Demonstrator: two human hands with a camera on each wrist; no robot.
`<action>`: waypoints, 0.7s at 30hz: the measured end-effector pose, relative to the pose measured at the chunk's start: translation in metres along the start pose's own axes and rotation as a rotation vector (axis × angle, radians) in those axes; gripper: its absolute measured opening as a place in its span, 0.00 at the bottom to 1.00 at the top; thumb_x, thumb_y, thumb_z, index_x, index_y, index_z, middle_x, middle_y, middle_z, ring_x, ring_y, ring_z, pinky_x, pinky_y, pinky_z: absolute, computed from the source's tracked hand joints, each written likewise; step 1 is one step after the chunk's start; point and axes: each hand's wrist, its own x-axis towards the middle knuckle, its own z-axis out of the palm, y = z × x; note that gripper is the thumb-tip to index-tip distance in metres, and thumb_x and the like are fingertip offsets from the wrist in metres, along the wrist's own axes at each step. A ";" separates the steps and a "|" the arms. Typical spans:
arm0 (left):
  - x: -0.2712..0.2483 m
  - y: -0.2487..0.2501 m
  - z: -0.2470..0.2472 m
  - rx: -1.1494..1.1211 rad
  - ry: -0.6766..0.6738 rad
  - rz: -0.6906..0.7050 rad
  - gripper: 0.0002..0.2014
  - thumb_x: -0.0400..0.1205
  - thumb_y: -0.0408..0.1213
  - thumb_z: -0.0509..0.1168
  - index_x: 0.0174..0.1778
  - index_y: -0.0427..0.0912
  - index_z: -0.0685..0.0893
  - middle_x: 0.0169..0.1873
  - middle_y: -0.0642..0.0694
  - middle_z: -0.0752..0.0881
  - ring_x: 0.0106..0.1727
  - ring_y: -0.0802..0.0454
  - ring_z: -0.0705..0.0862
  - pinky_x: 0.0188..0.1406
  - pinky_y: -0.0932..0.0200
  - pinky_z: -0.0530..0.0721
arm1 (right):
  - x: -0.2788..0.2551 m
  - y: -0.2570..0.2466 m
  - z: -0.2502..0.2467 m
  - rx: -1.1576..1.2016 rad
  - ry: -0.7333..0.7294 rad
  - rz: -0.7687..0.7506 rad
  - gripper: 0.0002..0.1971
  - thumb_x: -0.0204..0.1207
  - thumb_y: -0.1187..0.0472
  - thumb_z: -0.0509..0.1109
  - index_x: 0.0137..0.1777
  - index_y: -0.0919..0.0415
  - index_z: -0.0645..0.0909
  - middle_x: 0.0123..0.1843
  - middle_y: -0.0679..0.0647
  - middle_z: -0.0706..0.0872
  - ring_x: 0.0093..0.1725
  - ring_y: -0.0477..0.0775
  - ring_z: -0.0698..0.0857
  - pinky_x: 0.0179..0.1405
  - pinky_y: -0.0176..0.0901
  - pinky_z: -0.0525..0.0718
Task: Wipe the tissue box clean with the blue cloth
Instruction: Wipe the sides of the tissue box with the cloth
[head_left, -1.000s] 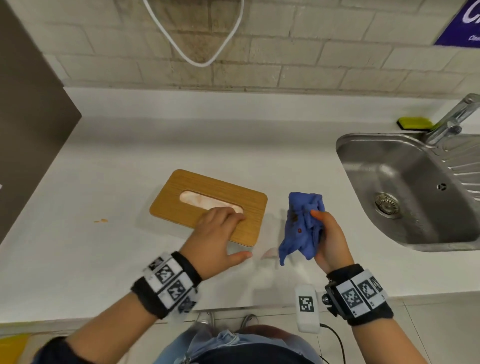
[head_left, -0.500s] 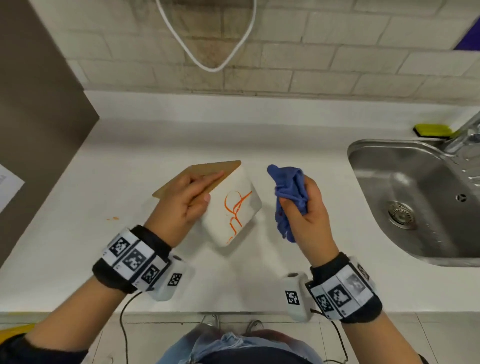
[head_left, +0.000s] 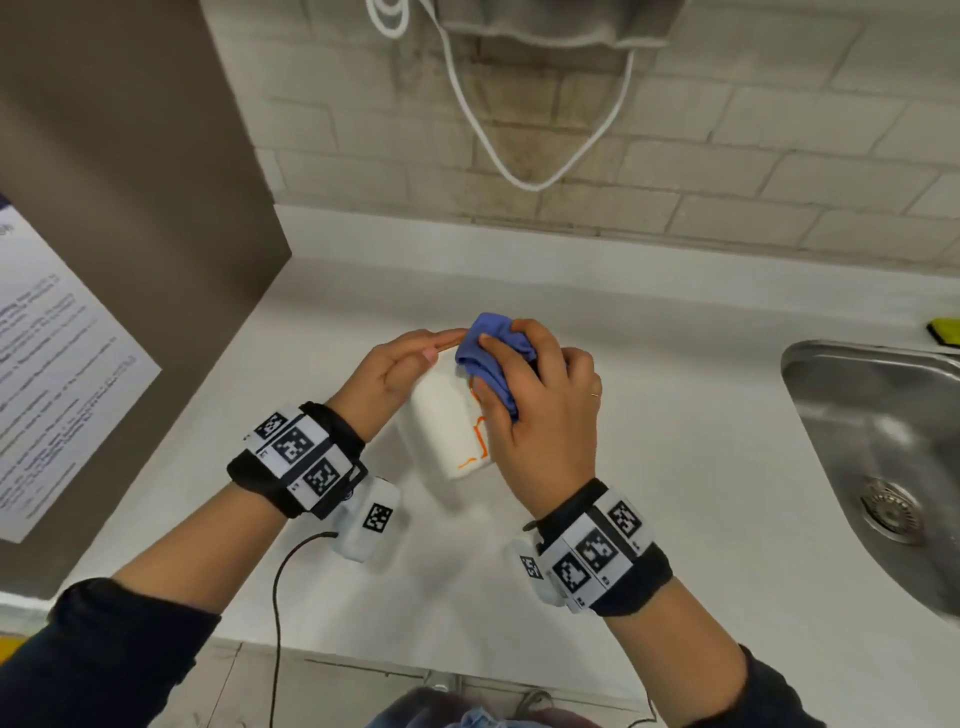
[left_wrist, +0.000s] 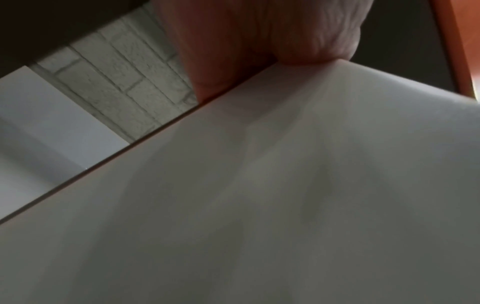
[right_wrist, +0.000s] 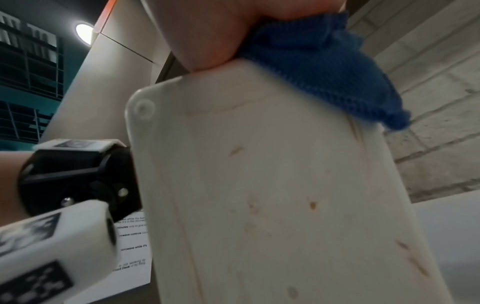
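The white tissue box (head_left: 444, 415) with its wooden lid is tipped up on end above the counter, its white underside with orange scribbles facing me. My left hand (head_left: 402, 364) grips its top left edge, thumb on the white face. My right hand (head_left: 535, 395) holds the bunched blue cloth (head_left: 491, 353) and presses it against the upper part of that face. In the right wrist view the cloth (right_wrist: 319, 67) lies on the white face of the box (right_wrist: 272, 195), which shows faint marks. The left wrist view shows my fingers (left_wrist: 259, 41) on the box's edge (left_wrist: 259, 185).
A white counter (head_left: 675, 467) runs to a steel sink (head_left: 883, 441) at the right, with a yellow-green sponge (head_left: 945, 332) behind it. A grey cabinet side with a printed notice (head_left: 52, 364) stands at the left. A white cable (head_left: 519, 156) hangs on the brick wall.
The box went from lying flat to being tipped up and lifted by my left hand. My right hand brought the cloth from beside the box onto its marked white face.
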 end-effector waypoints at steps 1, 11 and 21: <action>0.002 0.000 -0.001 -0.012 -0.003 0.002 0.16 0.75 0.50 0.53 0.56 0.60 0.80 0.55 0.54 0.83 0.58 0.64 0.80 0.64 0.69 0.73 | 0.004 -0.001 0.001 0.003 0.003 -0.004 0.17 0.77 0.48 0.60 0.63 0.49 0.79 0.67 0.51 0.79 0.53 0.53 0.69 0.50 0.49 0.70; 0.010 -0.010 -0.012 -0.136 -0.063 -0.002 0.18 0.76 0.45 0.52 0.58 0.58 0.82 0.54 0.61 0.88 0.64 0.57 0.80 0.68 0.63 0.73 | 0.016 -0.015 0.003 0.346 -0.131 -0.175 0.18 0.78 0.54 0.53 0.48 0.57 0.85 0.52 0.50 0.89 0.49 0.54 0.80 0.51 0.54 0.74; 0.012 -0.006 -0.013 -0.130 -0.127 -0.006 0.19 0.76 0.48 0.53 0.60 0.52 0.80 0.51 0.64 0.87 0.58 0.64 0.81 0.59 0.72 0.73 | 0.014 0.006 -0.012 0.310 -0.495 -0.601 0.17 0.60 0.44 0.79 0.24 0.54 0.79 0.47 0.46 0.86 0.49 0.55 0.72 0.52 0.51 0.68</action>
